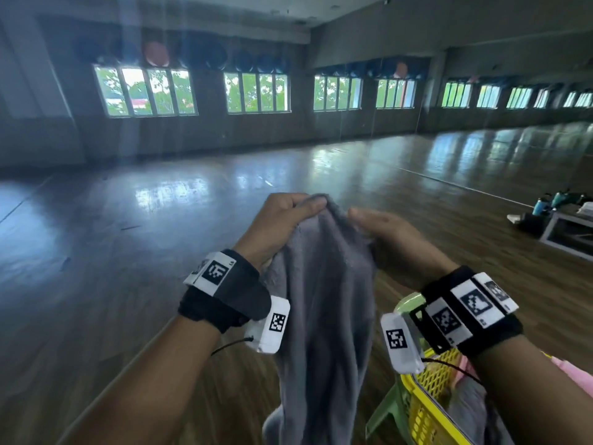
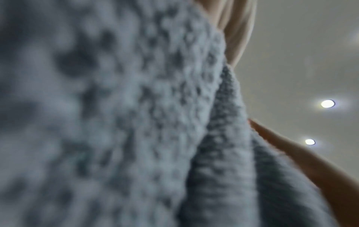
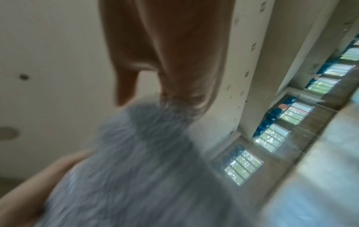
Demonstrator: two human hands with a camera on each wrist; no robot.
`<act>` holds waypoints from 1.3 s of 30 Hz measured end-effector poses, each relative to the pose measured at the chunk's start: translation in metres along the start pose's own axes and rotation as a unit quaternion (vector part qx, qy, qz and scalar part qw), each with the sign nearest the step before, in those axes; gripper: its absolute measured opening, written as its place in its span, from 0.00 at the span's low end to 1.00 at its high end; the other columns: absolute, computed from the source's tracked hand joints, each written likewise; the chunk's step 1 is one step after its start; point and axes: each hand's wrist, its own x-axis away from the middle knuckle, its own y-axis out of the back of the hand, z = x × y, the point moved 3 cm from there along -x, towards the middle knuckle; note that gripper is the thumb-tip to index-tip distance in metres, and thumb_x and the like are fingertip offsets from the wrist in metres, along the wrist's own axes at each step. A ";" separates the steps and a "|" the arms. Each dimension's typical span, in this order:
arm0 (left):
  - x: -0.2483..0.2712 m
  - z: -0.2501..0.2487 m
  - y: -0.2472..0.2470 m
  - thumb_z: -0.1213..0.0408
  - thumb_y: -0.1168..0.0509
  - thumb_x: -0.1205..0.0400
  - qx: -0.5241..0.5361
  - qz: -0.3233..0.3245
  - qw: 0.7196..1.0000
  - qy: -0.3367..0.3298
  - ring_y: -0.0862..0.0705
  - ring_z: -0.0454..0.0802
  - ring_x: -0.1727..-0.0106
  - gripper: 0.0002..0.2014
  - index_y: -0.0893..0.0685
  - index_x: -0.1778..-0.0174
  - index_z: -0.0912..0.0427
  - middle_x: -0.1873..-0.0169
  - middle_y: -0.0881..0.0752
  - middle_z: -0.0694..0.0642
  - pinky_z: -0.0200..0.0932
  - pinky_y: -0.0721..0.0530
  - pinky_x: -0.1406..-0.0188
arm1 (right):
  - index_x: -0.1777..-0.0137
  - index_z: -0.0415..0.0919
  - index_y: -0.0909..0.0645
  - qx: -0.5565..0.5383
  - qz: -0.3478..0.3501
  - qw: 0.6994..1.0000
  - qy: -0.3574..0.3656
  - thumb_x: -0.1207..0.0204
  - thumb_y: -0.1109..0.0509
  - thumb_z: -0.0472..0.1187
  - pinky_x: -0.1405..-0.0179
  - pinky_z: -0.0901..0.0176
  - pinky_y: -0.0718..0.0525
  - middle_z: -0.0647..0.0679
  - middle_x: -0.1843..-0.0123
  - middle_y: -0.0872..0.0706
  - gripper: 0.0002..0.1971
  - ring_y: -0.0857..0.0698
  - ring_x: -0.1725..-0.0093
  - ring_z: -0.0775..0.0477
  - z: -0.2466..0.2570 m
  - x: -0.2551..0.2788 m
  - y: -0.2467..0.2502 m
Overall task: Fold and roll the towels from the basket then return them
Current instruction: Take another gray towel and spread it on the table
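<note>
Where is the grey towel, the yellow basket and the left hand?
grey towel (image 1: 324, 284), head view, hanging middle.
yellow basket (image 1: 426, 409), head view, mesh side wall.
left hand (image 1: 276, 223), head view, back of hand.

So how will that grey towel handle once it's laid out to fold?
Probably floppy: the grey towel hangs limp in long folds from the left hand and right hand. Its looped pile, seen close in the left wrist view, suggests it grips rather than slips. It looks light enough to hold by its top edge.
</note>
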 end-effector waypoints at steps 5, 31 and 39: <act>0.001 0.000 -0.001 0.60 0.31 0.18 -0.086 0.087 0.992 0.030 0.20 0.46 0.70 0.14 0.14 0.65 0.67 0.72 0.16 0.56 0.35 0.25 0.71 | 0.43 0.22 0.19 -0.001 -0.072 0.997 0.038 0.24 0.26 0.49 0.40 0.33 0.22 0.23 0.42 0.15 0.26 0.15 0.45 0.29 0.004 -0.002 0.009; 0.001 0.050 -0.015 0.68 0.34 0.18 0.173 -0.025 0.981 0.079 0.14 0.46 0.60 0.05 0.13 0.53 0.63 0.61 0.12 0.54 0.41 0.15 0.57 | 0.63 0.48 0.21 -0.037 -0.132 0.989 0.045 0.19 0.33 0.39 0.70 0.59 0.30 0.50 0.66 0.21 0.10 0.23 0.69 0.53 -0.025 0.013 0.001; 0.033 0.094 -0.065 0.58 0.31 0.22 -0.082 0.078 0.994 0.004 0.15 0.43 0.60 0.07 0.12 0.63 0.55 0.64 0.10 0.56 0.51 0.15 0.54 | 0.55 0.41 0.17 -0.134 -0.171 0.976 0.013 0.23 0.31 0.42 0.67 0.63 0.22 0.42 0.58 0.17 0.05 0.19 0.61 0.50 -0.098 0.057 -0.014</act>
